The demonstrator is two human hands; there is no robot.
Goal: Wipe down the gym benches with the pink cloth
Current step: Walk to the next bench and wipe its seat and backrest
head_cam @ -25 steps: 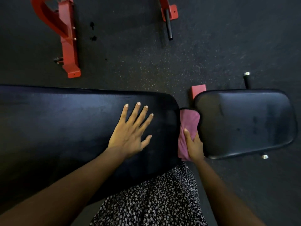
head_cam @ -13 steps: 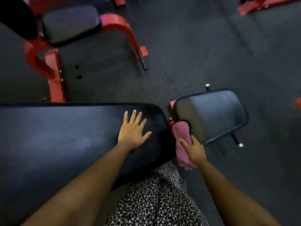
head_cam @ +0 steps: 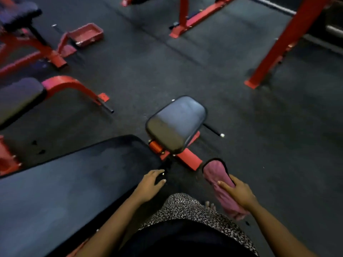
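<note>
Dark speckled rubber gym flooring is recorded across the whole view, under dim lighting and with some blur.

A long black padded bench backrest is noted at lower left, running diagonally from the left edge towards centre. Just beyond its rounded end, a small black padded seat cushion is seen tilted on a red steel bench frame. A narrow gap is observed between the two pads.

The left hand is laid at the near end corner of the long backrest with its fingers loosely extended. Nothing is held in it.

The right hand is clenched around a folded pink cloth, with the thumb laid over the top and the fingers wrapped beneath. The cloth is held over the floor to the right of the bench, near the red frame, and is apart from both pads. One end projects forward past the hand and the other hangs behind it.

A black-and-white patterned garment is seen between the forearms.

A second black padded bench on a curved red frame is noted at far left, a shallow red metal tray lies beyond it, and a tall red steel upright is recorded at upper right.
</note>
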